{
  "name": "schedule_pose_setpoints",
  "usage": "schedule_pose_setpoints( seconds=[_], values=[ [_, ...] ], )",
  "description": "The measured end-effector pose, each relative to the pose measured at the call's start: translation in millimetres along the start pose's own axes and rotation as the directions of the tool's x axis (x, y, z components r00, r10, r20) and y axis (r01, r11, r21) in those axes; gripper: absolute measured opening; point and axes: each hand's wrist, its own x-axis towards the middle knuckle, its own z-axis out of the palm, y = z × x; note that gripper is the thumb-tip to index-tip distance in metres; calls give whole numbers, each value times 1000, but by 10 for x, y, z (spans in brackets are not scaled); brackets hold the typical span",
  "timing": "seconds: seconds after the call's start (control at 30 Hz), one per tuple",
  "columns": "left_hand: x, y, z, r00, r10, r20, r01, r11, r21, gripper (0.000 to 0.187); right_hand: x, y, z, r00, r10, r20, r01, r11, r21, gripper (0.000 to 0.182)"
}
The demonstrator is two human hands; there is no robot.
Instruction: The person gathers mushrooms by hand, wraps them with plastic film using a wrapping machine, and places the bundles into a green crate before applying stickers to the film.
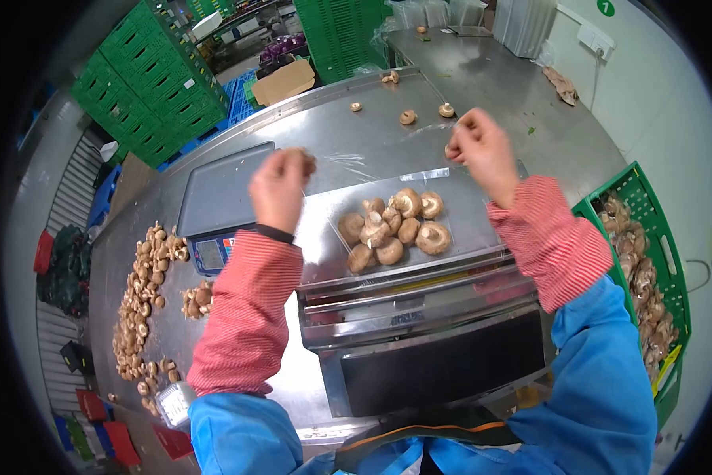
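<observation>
My left hand is raised left of a pile of shiitake mushrooms, its fingers closed. A brown mushroom partly shows at its fingertips. Up to the pile's right, my right hand is closed in a pinch; a small pale brown bit shows at the fingertips, too blurred to name. The mushrooms lie together, some stem up, on clear plastic over the metal wrapping machine. Wrinkled clear film glints on the steel behind.
A scale with a grey tray stands left, near loose mushrooms. A few mushrooms lie on the steel table behind. To the right, a green crate holds packed mushrooms. Green crates are stacked at the back left.
</observation>
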Motion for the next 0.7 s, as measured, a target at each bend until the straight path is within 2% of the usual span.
schedule_pose_setpoints(
  seconds=[0.03, 0.07, 0.1, 0.13, 0.23, 0.3, 0.33, 0.4, 0.43, 0.47, 0.53, 0.6, 0.63, 0.7],
  values=[
    [-64, -136, 49, 995, 53, 84, -85, 891, 447, 19, 56, 234, 90, 1000, 13, 12, -11, 986, -167, 17],
    [-163, -440, 119, 978, 159, 137, -207, 841, 500, 15, 14, 354, 144, 997, -19, 70, 39, 953, -300, 20],
    [-314, -479, 175, 965, 119, 235, -236, 787, 570, 14, -106, 444, 199, 990, -42, 133, 95, 901, -424, 22],
    [-414, -492, 182, 931, 139, 338, -310, 791, 527, 15, -180, 494, 237, 979, -54, 197, 154, 830, -536, 25],
    [-512, -425, 103, 915, -85, 395, -204, 747, 632, 22, -222, 311, 200, 863, 178, 473, 165, 784, -598, 35],
    [-524, -347, 85, 899, -218, 380, -129, 698, 705, 25, -155, 342, 154, 765, 337, 549, -15, 861, -508, 41],
    [-547, -347, 82, 925, -188, 331, -83, 749, 657, 26, -122, 351, 122, 701, 399, 591, -108, 879, -465, 44],
    [-688, -388, 56, 963, -148, 224, 3, 839, 544, 29, -179, 394, 75, 732, 317, 603, -90, 922, -375, 46],
    [-770, -430, 33, 973, -47, 224, -65, 883, 465, 29, -220, 416, 56, 748, 275, 604, -80, 941, -330, 48],
    [-879, -457, 17, 961, -182, 209, 112, 944, 310, 27, -287, 444, 42, 774, 252, 580, -125, 960, -250, 46],
    [-1044, -475, 80, 930, -308, 203, 285, 949, 131, 27, -455, 515, 54, 820, 213, 532, -202, 976, -81, 43],
    [-1050, -543, 146, 939, -304, 159, 258, 931, 258, 28, -611, 595, 165, 821, 309, 480, -386, 920, 70, 37],
    [-1053, -481, 176, 932, -332, 146, 304, 935, 182, 29, -676, 547, 192, 814, 357, 458, -464, 874, 145, 35],
    [-1195, -323, 129, 936, -315, 158, 291, 944, 155, 29, -817, 434, 94, 787, 395, 474, -527, 830, 184, 31]
  ],
)
